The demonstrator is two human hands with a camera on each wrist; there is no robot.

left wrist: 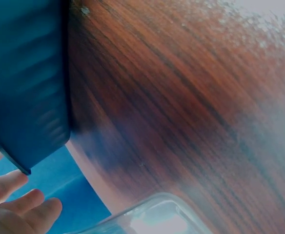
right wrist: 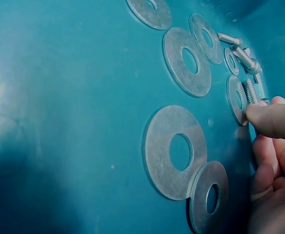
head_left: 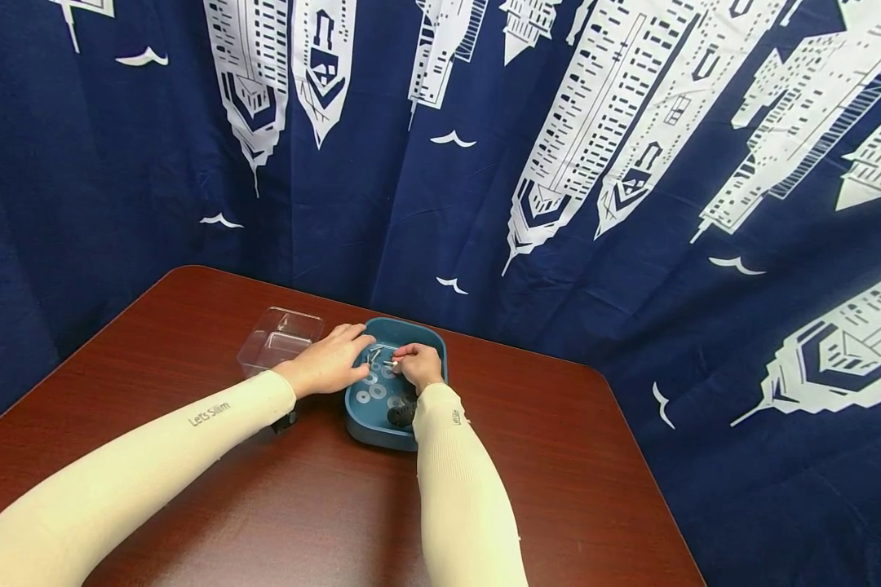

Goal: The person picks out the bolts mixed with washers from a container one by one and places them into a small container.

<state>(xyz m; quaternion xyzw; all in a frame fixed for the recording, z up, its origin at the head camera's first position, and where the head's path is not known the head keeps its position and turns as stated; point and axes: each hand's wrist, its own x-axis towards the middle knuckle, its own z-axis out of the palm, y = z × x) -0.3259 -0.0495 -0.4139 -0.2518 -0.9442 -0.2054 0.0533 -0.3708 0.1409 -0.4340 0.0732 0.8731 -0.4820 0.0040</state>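
bolt [right wrist: 250,91]: we pinch it inside the blue tray [head_left: 380,437] with the fingers of our right hand [head_left: 420,367], the nearer one; its shank points leftward from those fingers, toward our left hand [head_left: 328,359], whose relaxed fingers lie at the tray's edge, holding no bolt.

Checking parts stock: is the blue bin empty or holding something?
Not empty: the right wrist view shows washers and screws on the blue bin's floor.
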